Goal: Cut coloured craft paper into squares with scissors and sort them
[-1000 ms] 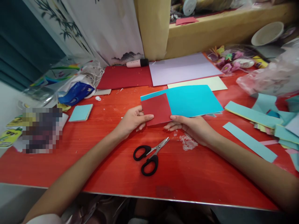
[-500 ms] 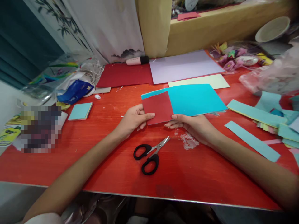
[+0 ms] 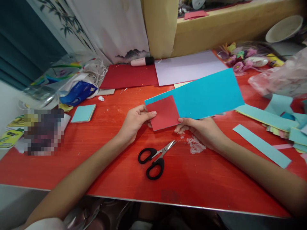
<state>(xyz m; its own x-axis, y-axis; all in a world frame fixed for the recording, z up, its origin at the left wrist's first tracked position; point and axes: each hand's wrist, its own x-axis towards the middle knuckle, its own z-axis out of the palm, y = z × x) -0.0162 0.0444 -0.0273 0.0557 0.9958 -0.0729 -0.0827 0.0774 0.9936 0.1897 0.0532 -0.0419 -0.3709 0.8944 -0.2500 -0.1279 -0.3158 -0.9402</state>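
Observation:
A red paper square point(image 3: 164, 113) lies against the left end of a long blue sheet of paper point(image 3: 206, 95), their lower edges close together. My left hand point(image 3: 134, 123) pinches both at the left side, thumb on the red square and fingers behind. At the square's lower right corner, my right hand point(image 3: 201, 129) grips the papers, its thumb on the front edge and its fingers underneath. Black-handled scissors point(image 3: 157, 159) rest on the red table below the hands, blades slightly parted and pointing away to the right.
Left on the red table point(image 3: 100, 172) sits a stack of light blue squares point(image 3: 83, 113). Paper strips point(image 3: 262, 145) lie at right. Behind are dark red sheets point(image 3: 129, 76), a lilac sheet point(image 3: 189, 68) and a pink-and-black bottle point(image 3: 142, 61). A plastic bag point(image 3: 280, 75) stands far right.
The blue sheet's right end has risen and swung up off the table, covering more of the pale sheet behind. Both hands keep their hold, and the red square has shifted slightly against the blue.

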